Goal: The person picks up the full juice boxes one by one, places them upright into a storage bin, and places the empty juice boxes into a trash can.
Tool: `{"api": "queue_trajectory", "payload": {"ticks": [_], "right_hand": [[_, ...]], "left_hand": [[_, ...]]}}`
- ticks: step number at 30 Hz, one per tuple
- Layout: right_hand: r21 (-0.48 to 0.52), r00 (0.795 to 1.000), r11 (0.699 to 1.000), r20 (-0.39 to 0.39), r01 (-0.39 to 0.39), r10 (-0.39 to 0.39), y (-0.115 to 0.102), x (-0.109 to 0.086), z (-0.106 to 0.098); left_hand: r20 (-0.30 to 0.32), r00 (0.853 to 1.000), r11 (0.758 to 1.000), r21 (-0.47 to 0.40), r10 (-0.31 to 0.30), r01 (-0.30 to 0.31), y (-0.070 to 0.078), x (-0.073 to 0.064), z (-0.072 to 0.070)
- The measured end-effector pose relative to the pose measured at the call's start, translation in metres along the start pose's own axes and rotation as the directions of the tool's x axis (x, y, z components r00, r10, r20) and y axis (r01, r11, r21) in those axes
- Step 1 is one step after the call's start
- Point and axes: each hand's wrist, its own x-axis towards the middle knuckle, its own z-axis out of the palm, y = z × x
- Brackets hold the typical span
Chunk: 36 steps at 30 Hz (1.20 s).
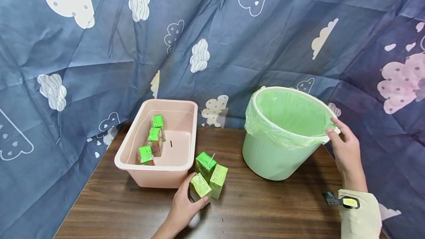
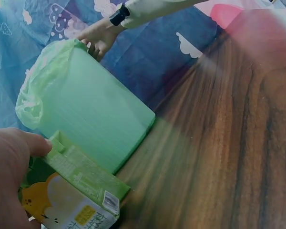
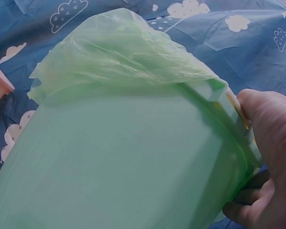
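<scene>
My left hand (image 1: 183,205) grips a light-green drink carton (image 1: 200,186) between thumb and fingers, low over the table. Close against it stand a darker green carton (image 1: 204,165) with a straw and another light-green carton (image 1: 218,180). In the left wrist view the held carton (image 2: 81,183) shows a yellow cartoon print and a barcode. At the right, my right hand (image 1: 346,152) pinches the rim of a pale green trash bin (image 1: 273,159), its rim slanting down toward that hand. A thin green liner bag (image 3: 128,52) is folded over the rim.
A pink plastic tub (image 1: 156,176) stands left of the cartons, holding several green-topped cartons (image 1: 154,135). Behind the brown wooden table (image 1: 259,209) hangs a dark blue cloth (image 1: 159,65) with cloud prints.
</scene>
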Motion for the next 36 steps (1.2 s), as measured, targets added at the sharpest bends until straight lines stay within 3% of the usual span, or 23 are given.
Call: {"api": "queue_trajectory", "payload": {"ticks": [12, 18, 23, 26, 30, 32, 36], "right_hand": [[-0.138, 1.0, 0.99, -0.013, -0.013, 0.012, 0.001, 0.001, -0.003], [-0.113, 1.0, 0.994, -0.006, -0.004, 0.003, 0.001, 0.003, -0.004], [-0.123, 1.0, 0.992, -0.005, -0.005, 0.005, 0.002, 0.003, -0.003], [-0.14, 1.0, 0.99, -0.006, -0.008, 0.007, 0.001, 0.003, -0.001], [-0.183, 1.0, 0.983, -0.015, -0.017, 0.014, 0.0, 0.005, -0.001], [-0.181, 0.999, 0.983, -0.024, -0.032, 0.029, -0.001, 0.005, -0.002], [-0.098, 0.997, 0.993, -0.057, -0.066, 0.061, -0.003, 0.005, 0.001]], "left_hand": [[0.135, 0.989, 0.996, -0.072, 0.052, -0.043, 0.034, -0.006, -0.041], [0.223, 0.961, 0.972, -0.201, 0.165, -0.121, 0.063, 0.003, -0.065], [0.269, 0.929, 0.947, -0.262, 0.254, -0.183, 0.089, 0.021, -0.082], [0.278, 0.914, 0.928, -0.311, 0.296, -0.206, 0.103, 0.036, -0.085], [0.313, 0.904, 0.915, -0.368, 0.292, -0.168, 0.118, 0.062, -0.076], [0.336, 0.902, 0.922, -0.36, 0.27, -0.142, 0.126, 0.076, -0.07], [0.352, 0.897, 0.938, -0.308, 0.268, -0.16, 0.142, 0.102, -0.061]]}}
